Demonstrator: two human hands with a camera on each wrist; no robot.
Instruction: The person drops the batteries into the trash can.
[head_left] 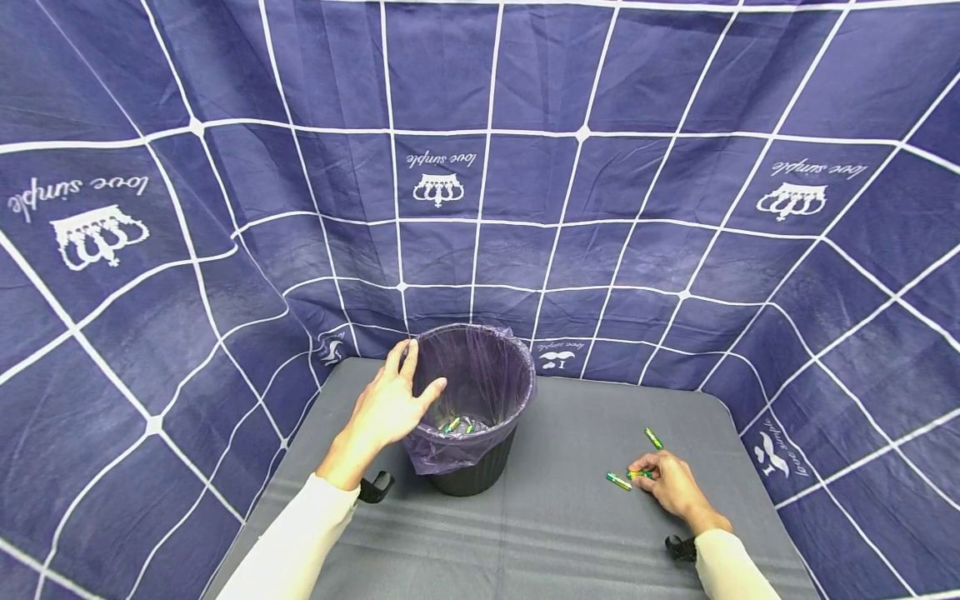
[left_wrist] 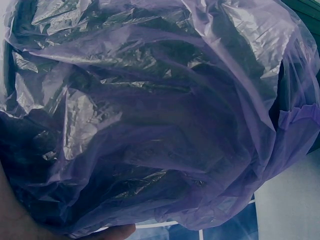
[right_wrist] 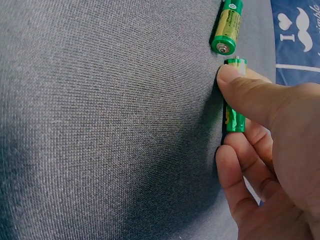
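Observation:
A black bin lined with a translucent purple bag stands on the grey surface. My left hand rests at the bin's left rim, fingers extended and thumb apart over the opening. The bag fills most of the left wrist view. On the right, my right hand pinches a green and yellow battery between thumb and fingers, low over the cloth. A second battery lies just left of the fingertips, and a third battery lies farther back.
Small green and yellow batteries lie at the bottom of the bin. Blue cloth with white lines hangs behind and on both sides of the grey surface.

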